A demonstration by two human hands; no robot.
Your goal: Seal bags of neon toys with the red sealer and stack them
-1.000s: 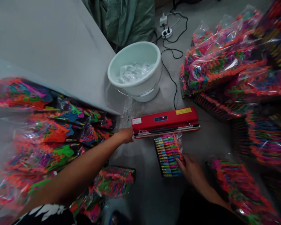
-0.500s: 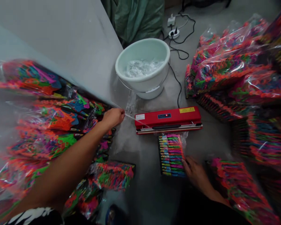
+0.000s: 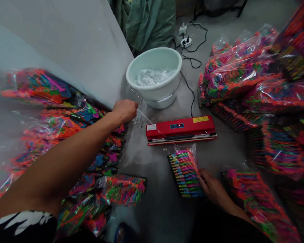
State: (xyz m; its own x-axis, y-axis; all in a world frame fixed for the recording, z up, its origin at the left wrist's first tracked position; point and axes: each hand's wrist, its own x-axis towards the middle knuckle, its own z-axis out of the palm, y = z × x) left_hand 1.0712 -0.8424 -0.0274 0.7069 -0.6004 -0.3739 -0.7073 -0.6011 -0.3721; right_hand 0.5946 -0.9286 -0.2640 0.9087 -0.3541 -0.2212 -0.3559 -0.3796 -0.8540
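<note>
My left hand (image 3: 126, 110) is closed, pinching the end of a thin clear plastic strip (image 3: 149, 120). The strip stretches taut, slanting down across the left part of a red bag sealer (image 3: 181, 131) on the floor. In front of the sealer a clear bag of colourful pencil-like sticks (image 3: 184, 172) lies tilted, its transparent top close to the sealer's front edge. My right hand (image 3: 210, 184) grips this bag at its lower right side, thumb on top; the fingers underneath are hidden. A small red light glows on the sealer's panel.
A white bucket (image 3: 154, 89) with clear plastic scraps stands behind the sealer. Filled bags (image 3: 111, 190) pile up on the left, along a pale panel (image 3: 73, 40). More bags (image 3: 243, 77) are stacked on the right. A black cord (image 3: 190, 89) runs back to a power strip (image 3: 185, 42).
My left hand has risen, pulling the strip up and away from the sealer. The bag in my right hand has tilted and drawn slightly back from the sealer.
</note>
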